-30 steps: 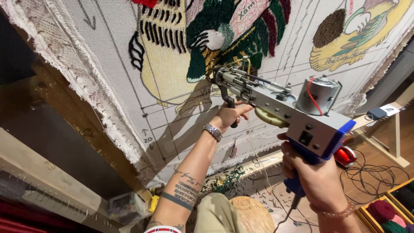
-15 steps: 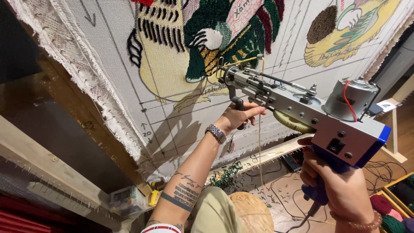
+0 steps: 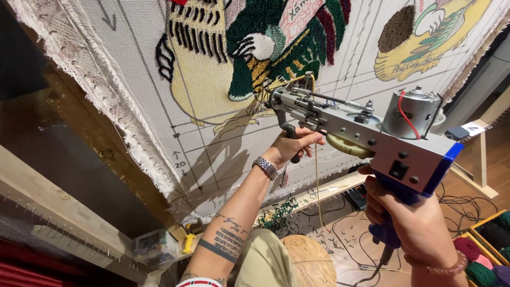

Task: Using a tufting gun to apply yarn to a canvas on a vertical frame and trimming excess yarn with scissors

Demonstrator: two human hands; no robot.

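Grey metal tufting gun (image 3: pixel 361 135) with blue grip and silver motor on top, held level, needle tip touching the stretched white backing cloth (image 3: pixel 212 143), yellow yarn (image 3: pixel 317 175) hanging beneath the gun

A tufting gun (image 3: pixel 361 135) points its needle end at the stretched tufting cloth (image 3: pixel 212 106). The right hand (image 3: pixel 409 220) grips the gun's blue rear handle, and the left hand (image 3: pixel 292 146) holds the black front handle beneath the barrel. Yellow yarn (image 3: pixel 317 180) hangs below the gun, above a wooden stool (image 3: pixel 308 263).
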